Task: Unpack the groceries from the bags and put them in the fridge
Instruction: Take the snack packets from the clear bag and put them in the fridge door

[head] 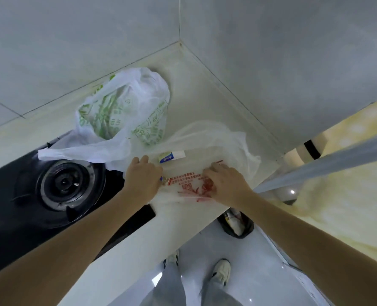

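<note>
A thin clear plastic bag with red print lies on the pale counter near its front edge. My left hand grips the bag's left side and my right hand grips its right side. A small white tube or pack with a blue and yellow end shows at the bag's far side. Behind them a white bag with green print stands in the corner, its handle draped over the stove. The fridge is not in view.
A black gas stove with a round burner fills the counter's left side. Grey tiled walls meet in a corner behind the bags. A bin with a dark liner stands on the floor below the counter edge, by my feet.
</note>
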Action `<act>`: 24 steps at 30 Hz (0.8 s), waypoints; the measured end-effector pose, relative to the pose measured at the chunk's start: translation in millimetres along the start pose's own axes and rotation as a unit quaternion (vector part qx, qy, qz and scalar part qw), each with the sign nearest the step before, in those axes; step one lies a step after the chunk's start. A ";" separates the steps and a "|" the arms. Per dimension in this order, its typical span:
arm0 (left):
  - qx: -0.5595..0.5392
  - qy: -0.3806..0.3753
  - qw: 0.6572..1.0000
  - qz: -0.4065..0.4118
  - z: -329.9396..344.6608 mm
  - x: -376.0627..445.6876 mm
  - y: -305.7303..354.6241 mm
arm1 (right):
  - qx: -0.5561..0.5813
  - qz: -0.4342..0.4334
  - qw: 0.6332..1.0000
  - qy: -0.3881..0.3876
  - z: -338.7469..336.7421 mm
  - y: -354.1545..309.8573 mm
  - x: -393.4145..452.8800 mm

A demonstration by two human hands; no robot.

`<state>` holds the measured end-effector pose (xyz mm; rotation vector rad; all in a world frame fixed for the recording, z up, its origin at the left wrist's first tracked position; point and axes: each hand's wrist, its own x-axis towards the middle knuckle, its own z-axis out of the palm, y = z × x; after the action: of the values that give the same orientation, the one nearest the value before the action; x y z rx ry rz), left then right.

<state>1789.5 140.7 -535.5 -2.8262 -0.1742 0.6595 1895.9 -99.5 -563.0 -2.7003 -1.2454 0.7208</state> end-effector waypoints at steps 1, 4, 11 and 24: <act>0.006 -0.011 1.000 0.001 1.2 -0.2 -2.4 | -0.012 -0.001 1.000 -0.001 -1.2 1.1 0.3; -0.006 -0.036 0.999 -0.001 3.6 0.3 -4.3 | -0.019 -0.001 1.000 -0.014 -3.9 2.1 3.5; -0.046 0.021 0.998 0.042 14.0 -1.8 -6.1 | 0.008 -0.098 0.994 0.044 -13.4 -42.0 29.3; -0.085 0.055 0.991 0.081 45.5 -7.6 3.3 | -0.033 -0.150 0.984 0.092 7.2 -78.1 106.2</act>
<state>1762.5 145.2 -572.8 -3.0573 0.0207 0.5416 1897.4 29.8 -589.3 -2.4763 -1.5996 0.3908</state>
